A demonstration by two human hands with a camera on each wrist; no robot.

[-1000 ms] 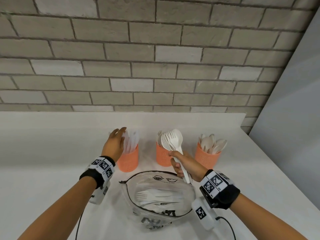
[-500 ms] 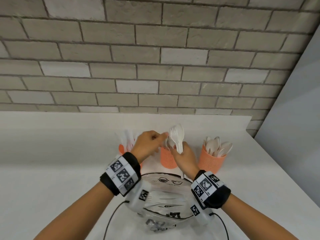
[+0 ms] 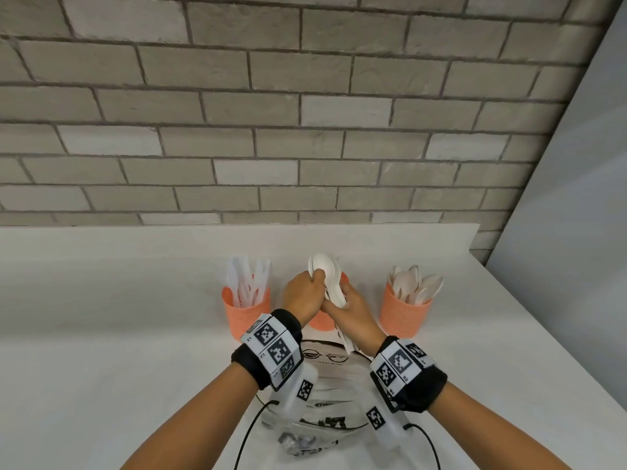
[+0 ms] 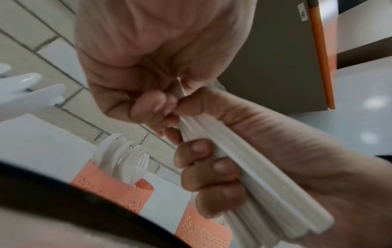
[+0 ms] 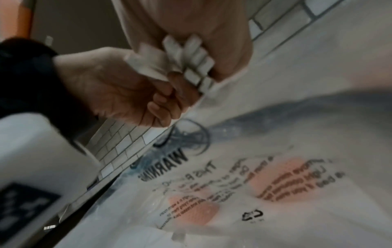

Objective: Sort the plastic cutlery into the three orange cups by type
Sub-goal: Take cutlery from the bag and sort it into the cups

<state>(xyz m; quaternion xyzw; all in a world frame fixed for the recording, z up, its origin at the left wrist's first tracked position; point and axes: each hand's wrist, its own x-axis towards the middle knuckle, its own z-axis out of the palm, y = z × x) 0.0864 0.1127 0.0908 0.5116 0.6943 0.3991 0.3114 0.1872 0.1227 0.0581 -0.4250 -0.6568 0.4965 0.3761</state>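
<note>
i see both hands meeting over the middle orange cup (image 3: 322,322). my right hand (image 3: 353,308) is clamped around a bundle of white cutlery (image 3: 327,276), fingers wrapped round the handles, heads pointing up and away from me; the handle ends stick out below the fist towards the clear plastic bag (image 3: 325,395). from the left wrist view the bundle shows as a sheaf of long white handles (image 4: 254,181) crossing that fist. my left hand (image 3: 302,296) is curled and pinching one piece at the top of the same bundle, its fingertips touching the right hand's thumb.

the left orange cup (image 3: 246,312) stands on the white tabletop (image 3: 101,317) with white knives (image 3: 249,283) upright in it. the right orange cup (image 3: 402,315) holds white spoons (image 3: 415,283), bowls up. the middle cup is mostly hidden behind the hands; the left wrist view shows forks (image 4: 127,161) standing in a cup there.

the bag lies on the tabletop just in front of the cups, under my wrists, printed with a warning text (image 5: 167,165); some white cutlery lies inside it. a grey brick wall (image 3: 305,113) rises behind the tabletop.
</note>
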